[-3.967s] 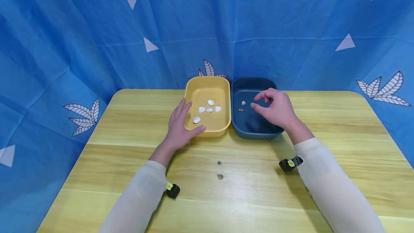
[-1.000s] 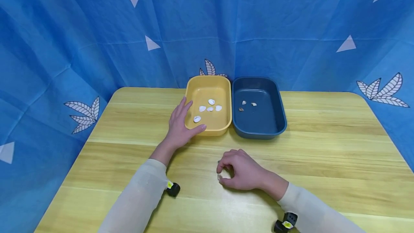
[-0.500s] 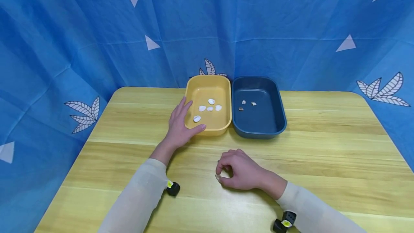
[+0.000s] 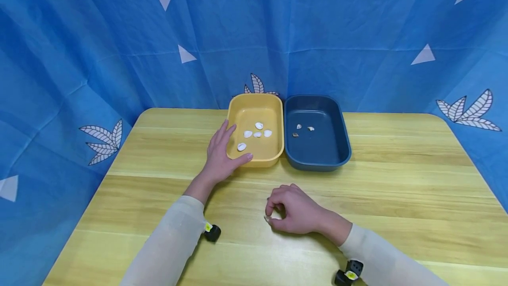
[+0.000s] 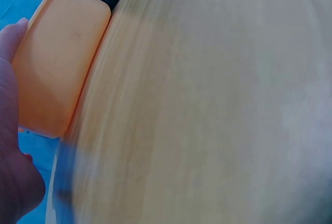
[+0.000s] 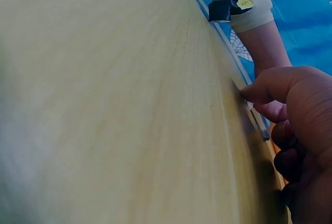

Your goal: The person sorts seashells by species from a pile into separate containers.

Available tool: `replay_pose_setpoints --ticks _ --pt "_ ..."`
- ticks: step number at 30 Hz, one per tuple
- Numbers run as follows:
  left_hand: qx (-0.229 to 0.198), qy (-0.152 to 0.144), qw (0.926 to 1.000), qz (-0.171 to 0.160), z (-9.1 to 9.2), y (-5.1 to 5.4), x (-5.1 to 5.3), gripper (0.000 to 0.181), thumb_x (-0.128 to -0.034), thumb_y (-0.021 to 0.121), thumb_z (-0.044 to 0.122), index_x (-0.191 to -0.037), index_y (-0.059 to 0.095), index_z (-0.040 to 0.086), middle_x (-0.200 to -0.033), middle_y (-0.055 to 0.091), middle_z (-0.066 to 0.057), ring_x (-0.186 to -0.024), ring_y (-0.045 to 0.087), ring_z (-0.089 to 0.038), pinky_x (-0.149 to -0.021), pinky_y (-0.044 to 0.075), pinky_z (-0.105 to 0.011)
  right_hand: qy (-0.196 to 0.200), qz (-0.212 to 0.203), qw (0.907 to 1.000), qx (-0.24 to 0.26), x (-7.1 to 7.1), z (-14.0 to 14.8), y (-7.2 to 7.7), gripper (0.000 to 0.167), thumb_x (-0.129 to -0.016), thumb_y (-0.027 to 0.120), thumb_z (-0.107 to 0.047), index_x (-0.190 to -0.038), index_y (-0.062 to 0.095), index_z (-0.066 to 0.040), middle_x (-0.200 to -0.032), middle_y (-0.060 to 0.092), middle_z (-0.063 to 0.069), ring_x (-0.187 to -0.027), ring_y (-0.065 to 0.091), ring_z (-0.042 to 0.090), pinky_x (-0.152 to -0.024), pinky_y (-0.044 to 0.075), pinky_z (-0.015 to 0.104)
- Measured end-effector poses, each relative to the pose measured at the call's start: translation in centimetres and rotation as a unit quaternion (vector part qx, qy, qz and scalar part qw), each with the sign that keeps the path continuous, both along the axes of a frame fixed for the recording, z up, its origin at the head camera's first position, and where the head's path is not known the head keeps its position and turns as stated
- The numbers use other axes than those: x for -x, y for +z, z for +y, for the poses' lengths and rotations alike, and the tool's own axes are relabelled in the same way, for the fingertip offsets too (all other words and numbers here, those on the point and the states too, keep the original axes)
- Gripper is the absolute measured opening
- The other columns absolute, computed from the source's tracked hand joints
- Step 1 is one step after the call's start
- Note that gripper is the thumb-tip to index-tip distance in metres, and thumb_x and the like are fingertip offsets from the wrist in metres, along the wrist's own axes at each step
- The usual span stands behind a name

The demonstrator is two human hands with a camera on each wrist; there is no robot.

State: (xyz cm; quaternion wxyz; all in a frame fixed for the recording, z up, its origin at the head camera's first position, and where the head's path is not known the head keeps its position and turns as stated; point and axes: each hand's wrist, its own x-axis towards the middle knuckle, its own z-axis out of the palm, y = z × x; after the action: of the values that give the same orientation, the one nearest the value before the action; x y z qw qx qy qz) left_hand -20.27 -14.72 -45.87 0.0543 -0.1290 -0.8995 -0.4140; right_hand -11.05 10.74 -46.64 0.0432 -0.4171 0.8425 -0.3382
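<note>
My left hand (image 4: 219, 156) rests at the near left corner of a yellow tray (image 4: 258, 162), its fingers spread along the side and thumb on the front rim. Several white seashells (image 4: 257, 134) lie inside. Over the table in front, my right hand (image 4: 295, 210) pinches a small brownish seashell (image 4: 267, 219) between thumb and forefinger, low at the tabletop. Another small shell (image 4: 268, 198) shows barely behind the curled fingers; the right wrist view also has this dark shell (image 6: 265, 135) on the wood. The dark blue tray (image 4: 317, 165) contains three small brownish shells (image 4: 311, 129).
Both trays stand side by side at the back of the wooden table (image 4: 158, 144). A blue patterned cloth (image 4: 337, 21) hangs behind. A black wrist camera (image 4: 212, 233) sits on the left forearm, another camera (image 4: 343, 278) on the right.
My right hand has come from over the blue tray, where it left a shell, down to the table and taken hold of another shell. The left hand has stayed put.
</note>
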Motion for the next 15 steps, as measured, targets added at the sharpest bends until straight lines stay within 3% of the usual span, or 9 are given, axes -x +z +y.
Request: replay_pose_setpoints --ticks 4,8,15 --pt "0.001 -0.001 1.0 0.001 -0.05 -0.08 0.01 0.095 -0.0806 0.077 0.053 -0.158 0.03 0.023 -0.166 0.004 0.008 -0.149 0.006 -0.03 -0.114 0.007 -0.059 0.007 0.001 1.0 -0.003 0.07 -0.05 0.06 0.016 -0.078 0.082 -0.026 -0.09 0.071 -0.029 -0.073 0.052 -0.016 -0.073 0.046 0.002 -0.069 0.036 0.03" --pt "0.0 -0.001 1.0 0.003 -0.05 -0.11 0.05 0.095 -0.0804 0.077 0.052 -0.158 0.03 0.022 -0.166 0.004 0.008 -0.149 0.006 -0.029 -0.115 0.007 -0.058 0.041 -0.011 0.9991 -0.001 0.37 -0.01 0.37 0.025 -0.073 0.082 -0.021 -0.097 0.073 -0.026 -0.077 0.053 -0.014 -0.075 0.046 0.002 -0.071 0.036 0.03" --pt "0.002 -0.002 1.0 0.006 -0.04 -0.22 0.08 0.095 -0.0806 0.077 0.053 -0.158 0.03 0.023 -0.166 0.005 0.008 -0.149 0.007 -0.031 -0.114 0.007 -0.058 0.07 -0.036 0.9965 -0.03 1.0 -0.05 0.84 0.024 -0.075 0.078 -0.014 -0.094 0.072 -0.027 -0.078 0.053 -0.014 -0.077 0.047 0.003 -0.073 0.038 0.032"
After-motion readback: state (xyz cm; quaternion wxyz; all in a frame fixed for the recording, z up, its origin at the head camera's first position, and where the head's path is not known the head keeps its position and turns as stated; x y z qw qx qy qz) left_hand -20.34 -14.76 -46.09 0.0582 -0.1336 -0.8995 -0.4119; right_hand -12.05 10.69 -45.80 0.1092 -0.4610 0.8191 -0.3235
